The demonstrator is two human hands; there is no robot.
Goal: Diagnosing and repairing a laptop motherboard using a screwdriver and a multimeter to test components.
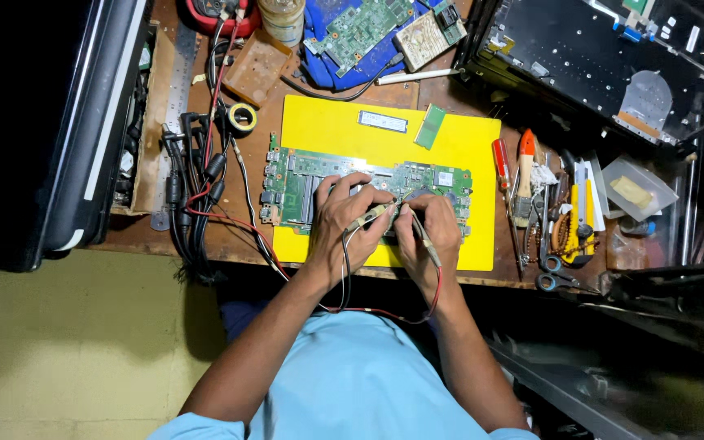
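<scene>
A green laptop motherboard [319,183] lies on a yellow mat [327,122] on the wooden bench. My left hand [340,224] rests on the board's middle and grips a slim test probe [368,216] with a black lead. My right hand [429,232] sits just beside it, holding a second probe [429,244] whose red lead loops down toward my chest. Both probe tips meet on the board between my hands, where my fingers hide the exact contact points.
A memory stick [429,126] and a narrow storage card [383,121] lie on the mat's far side. Screwdrivers, cutters and scissors [560,281] crowd the right. Cable bundles [197,195] hang at left; an opened laptop chassis [596,57] sits far right, another board [360,28] at the back.
</scene>
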